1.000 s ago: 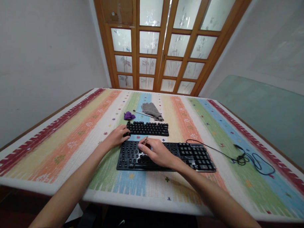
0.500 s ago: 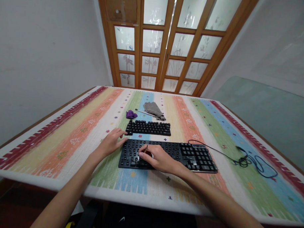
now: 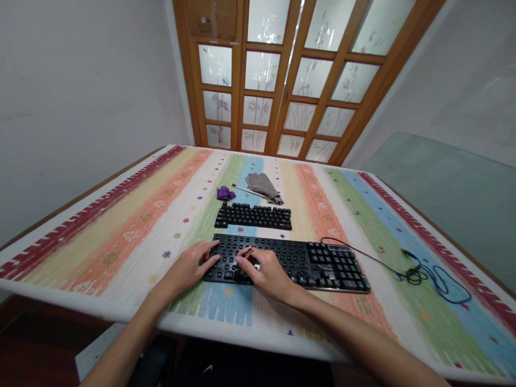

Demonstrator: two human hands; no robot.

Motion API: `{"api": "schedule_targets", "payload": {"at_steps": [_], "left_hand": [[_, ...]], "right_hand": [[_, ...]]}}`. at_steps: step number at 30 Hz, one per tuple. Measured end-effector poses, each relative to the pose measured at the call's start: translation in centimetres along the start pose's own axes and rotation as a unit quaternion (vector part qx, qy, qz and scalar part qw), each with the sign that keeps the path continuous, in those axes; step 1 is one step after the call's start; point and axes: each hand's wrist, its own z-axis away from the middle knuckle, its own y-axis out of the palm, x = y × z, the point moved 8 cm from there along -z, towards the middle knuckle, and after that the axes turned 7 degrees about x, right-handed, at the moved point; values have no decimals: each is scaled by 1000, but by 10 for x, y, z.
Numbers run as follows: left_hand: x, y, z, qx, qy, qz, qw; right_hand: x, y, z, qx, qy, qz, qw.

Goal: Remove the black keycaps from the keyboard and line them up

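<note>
A black full-size keyboard (image 3: 287,255) lies in front of me; its left and middle part shows bare switches, and its right part still bears keycaps. Rows of loose black keycaps (image 3: 254,217) are laid out just behind it. My left hand (image 3: 191,265) rests at the keyboard's left end, thumb and forefinger apart and touching its edge. Over the bare switches, my right hand (image 3: 269,272) is closed in a pinch around a small thin dark thing (image 3: 249,251), mostly hidden by the fingers.
Behind the keycaps lie a purple cloth (image 3: 226,193), a grey cloth (image 3: 263,187) and a thin stick-like brush (image 3: 247,190). The keyboard's cable (image 3: 420,273) is coiled at the right on the striped tablecloth (image 3: 147,218). The table's front edge is close to me.
My left hand has moved from the front left corner of the laid-out keycaps down to the keyboard's left end. My right hand stays over the bare switches, still pinching.
</note>
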Motion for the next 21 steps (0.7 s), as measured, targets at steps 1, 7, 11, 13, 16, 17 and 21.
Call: {"api": "schedule_targets", "payload": {"at_steps": [1,7,11,13,16,17,21], "left_hand": [[0,0,0,1,-1,0,1000],[0,3,0,10,-13,-1,1000],[-1,3,0,5,-5,-4,1000],[-2,3,0,1,3,-8,1000],[-2,4,0,5,0,-15,1000],[-2,5,-1,6,-3,-18,1000],[-3,5,-1,1,-11,-28,1000]], "right_hand": [[-2,1,1,-2,7,-7,1000],[-11,3,7,-22,29,-47,998],[0,4,8,-22,11,-13,1000],[6,6,7,-13,-2,5,1000],[14,11,4,-6,-26,45,999],[17,13,2,2,-37,68,997],[29,28,-6,83,-84,187,975]]}}
